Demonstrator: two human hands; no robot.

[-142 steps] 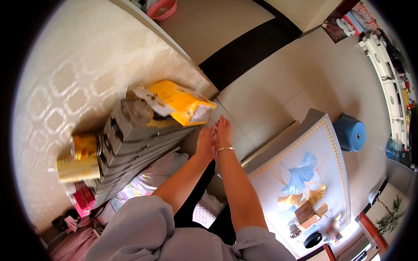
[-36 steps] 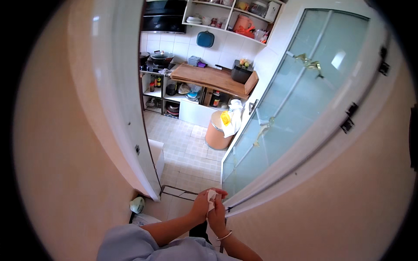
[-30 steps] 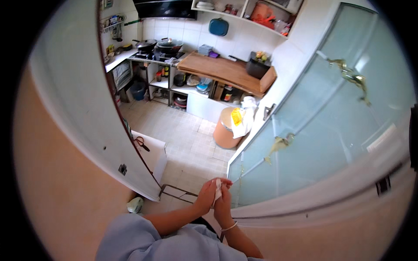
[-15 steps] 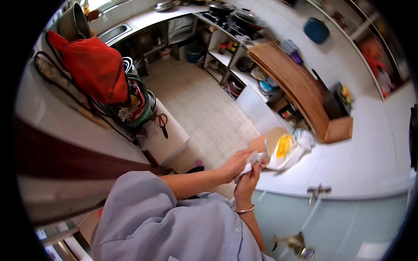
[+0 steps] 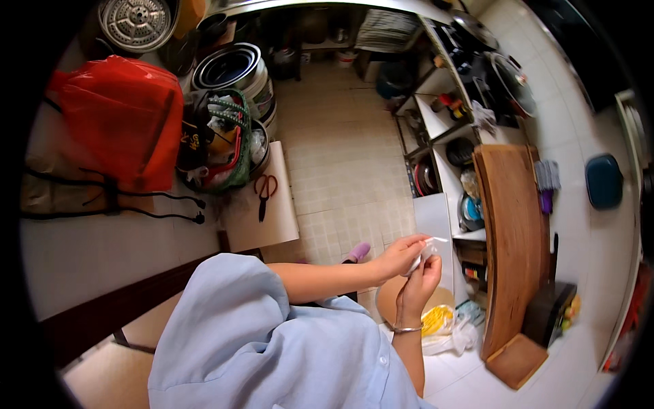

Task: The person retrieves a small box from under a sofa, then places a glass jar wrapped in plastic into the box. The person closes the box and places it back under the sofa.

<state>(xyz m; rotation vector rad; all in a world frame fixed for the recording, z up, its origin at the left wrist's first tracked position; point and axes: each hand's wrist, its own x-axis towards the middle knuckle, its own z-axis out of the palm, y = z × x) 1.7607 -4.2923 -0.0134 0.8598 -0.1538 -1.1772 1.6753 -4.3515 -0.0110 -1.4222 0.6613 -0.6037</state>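
Both of my hands are closed on one crumpled white piece [image 5: 427, 253], thin like tissue or plastic film; its exact kind is unclear. My left hand [image 5: 397, 258] grips it from the left, and a narrow white end sticks out past the fingertips. My right hand [image 5: 419, 288], with a silver bangle [image 5: 408, 330] at the wrist, pinches it from below and the right. Just under the hands, a white plastic bag with yellow print [image 5: 462, 338] lies on the white counter, beside a round tan container [image 5: 387, 305] partly covered by my right forearm.
Scissors [image 5: 264, 194] lie on a white surface at left, near a basket of odds and ends [image 5: 235, 174] and a red plastic bag [image 5: 122, 123]. Tall wooden boards [image 5: 511, 252] stand at right, beside open shelves [image 5: 439, 123]. Pans [image 5: 511, 82] sit on the stove.
The view has swung to the right and tilted, so the counter and bag appear lower. Both hands still hold the white piece, and a thin end now points out of it.
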